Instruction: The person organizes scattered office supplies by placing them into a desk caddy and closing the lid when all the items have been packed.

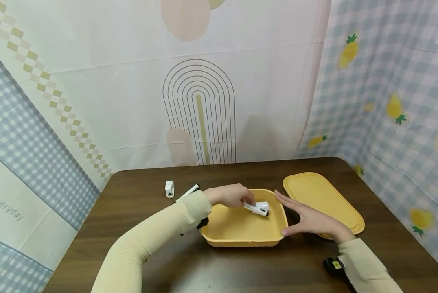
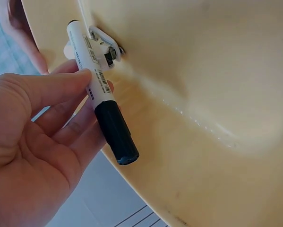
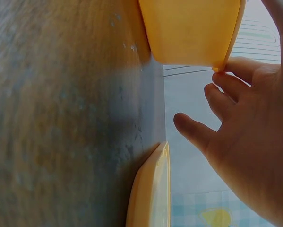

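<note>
My left hand reaches into the yellow box and pinches a white marker with a black cap between thumb and fingers. Right behind the marker, inside the box, lies a small white stapler, partly covered by the marker in the left wrist view. At the box's right side, my right hand is spread wide, its thumb and a fingertip touching the rim. Its other fingers extend loosely beside the box wall in the right wrist view.
Flat on the table to the right lies the yellow lid. Another white stapler stands at the back left, and a second white marker lies between it and the box, partly behind my left sleeve. Patterned cloth hangs behind the dark wooden table.
</note>
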Demonstrator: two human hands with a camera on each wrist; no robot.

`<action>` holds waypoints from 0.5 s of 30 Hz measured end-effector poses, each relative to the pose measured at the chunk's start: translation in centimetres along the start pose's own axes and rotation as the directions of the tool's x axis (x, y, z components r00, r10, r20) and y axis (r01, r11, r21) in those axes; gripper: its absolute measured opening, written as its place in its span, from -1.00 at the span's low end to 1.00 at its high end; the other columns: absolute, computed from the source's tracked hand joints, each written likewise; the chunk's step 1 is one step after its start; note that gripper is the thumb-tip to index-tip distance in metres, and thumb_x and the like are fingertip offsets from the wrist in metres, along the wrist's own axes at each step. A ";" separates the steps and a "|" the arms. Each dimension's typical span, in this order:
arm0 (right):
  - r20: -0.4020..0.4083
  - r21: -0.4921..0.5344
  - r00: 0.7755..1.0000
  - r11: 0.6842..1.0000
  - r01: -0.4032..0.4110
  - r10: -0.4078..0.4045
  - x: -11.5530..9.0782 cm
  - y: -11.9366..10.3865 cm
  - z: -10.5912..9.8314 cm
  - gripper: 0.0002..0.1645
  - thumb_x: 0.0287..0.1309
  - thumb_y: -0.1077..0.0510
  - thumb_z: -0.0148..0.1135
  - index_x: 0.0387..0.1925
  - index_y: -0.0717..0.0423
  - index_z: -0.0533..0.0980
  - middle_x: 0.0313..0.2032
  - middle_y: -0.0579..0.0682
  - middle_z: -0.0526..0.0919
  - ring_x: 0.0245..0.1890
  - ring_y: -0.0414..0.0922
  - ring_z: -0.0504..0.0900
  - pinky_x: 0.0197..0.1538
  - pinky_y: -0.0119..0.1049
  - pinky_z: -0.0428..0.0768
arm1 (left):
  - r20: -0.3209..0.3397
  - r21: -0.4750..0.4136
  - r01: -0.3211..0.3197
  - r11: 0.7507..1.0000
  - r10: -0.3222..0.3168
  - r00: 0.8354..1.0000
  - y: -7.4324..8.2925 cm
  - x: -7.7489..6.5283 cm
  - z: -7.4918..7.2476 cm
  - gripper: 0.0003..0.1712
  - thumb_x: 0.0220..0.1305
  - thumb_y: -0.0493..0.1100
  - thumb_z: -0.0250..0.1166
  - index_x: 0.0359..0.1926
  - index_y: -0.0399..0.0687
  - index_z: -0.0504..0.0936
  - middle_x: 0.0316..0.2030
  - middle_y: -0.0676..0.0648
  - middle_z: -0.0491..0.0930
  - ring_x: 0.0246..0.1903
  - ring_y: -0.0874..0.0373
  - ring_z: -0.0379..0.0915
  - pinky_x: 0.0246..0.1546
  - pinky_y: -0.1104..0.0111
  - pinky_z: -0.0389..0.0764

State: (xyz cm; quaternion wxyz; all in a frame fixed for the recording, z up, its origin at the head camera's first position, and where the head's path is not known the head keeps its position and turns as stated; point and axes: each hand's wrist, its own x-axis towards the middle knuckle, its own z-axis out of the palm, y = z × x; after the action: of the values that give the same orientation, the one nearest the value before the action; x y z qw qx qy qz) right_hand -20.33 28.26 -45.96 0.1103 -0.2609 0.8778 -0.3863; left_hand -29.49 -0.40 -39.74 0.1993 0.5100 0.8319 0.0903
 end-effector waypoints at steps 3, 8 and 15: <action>-0.001 -0.004 1.000 1.000 -0.004 0.004 0.0 0.0 0.1 0.32 -0.01 -0.11 0.58 0.62 -0.17 -0.06 0.60 -0.03 -0.11 0.53 0.09 -0.07 0.36 0.33 0.14 | 0.013 -0.011 0.003 1.000 -0.003 1.000 0.1 0.1 0.2 -0.56 0.31 -0.53 0.14 0.06 -0.07 0.70 -0.02 0.01 0.69 0.00 0.25 0.56 -0.03 0.54 0.51; -0.003 0.006 1.000 1.000 -0.006 0.006 -0.1 0.1 0.2 0.32 -0.01 -0.11 0.58 0.62 -0.16 -0.05 0.59 -0.08 -0.11 0.53 0.07 -0.07 0.37 0.32 0.13 | 0.019 -0.017 0.010 1.000 -0.010 1.000 -0.1 0.5 0.5 -0.56 0.30 -0.52 0.15 0.08 -0.08 0.69 -0.02 0.01 0.69 -0.01 0.26 0.56 -0.03 0.55 0.50; -0.009 -0.027 1.000 0.999 0.021 -0.022 -0.1 0.0 0.1 0.32 0.00 -0.10 0.58 0.61 -0.27 -0.08 0.59 -0.12 -0.12 0.53 0.15 -0.05 0.34 0.34 0.16 | 0.019 -0.005 0.014 1.000 -0.014 1.000 -0.4 0.9 0.6 -0.60 0.28 -0.50 0.18 0.00 -0.07 0.71 -0.09 0.04 0.68 -0.06 0.28 0.55 -0.07 0.55 0.50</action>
State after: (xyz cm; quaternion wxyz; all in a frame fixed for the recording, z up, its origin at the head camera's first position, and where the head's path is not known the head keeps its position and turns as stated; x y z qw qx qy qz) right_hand -20.23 28.28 -46.04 0.0984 -0.2700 0.8805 -0.3769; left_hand -29.91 0.16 -40.61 0.2092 0.5046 0.8332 0.0861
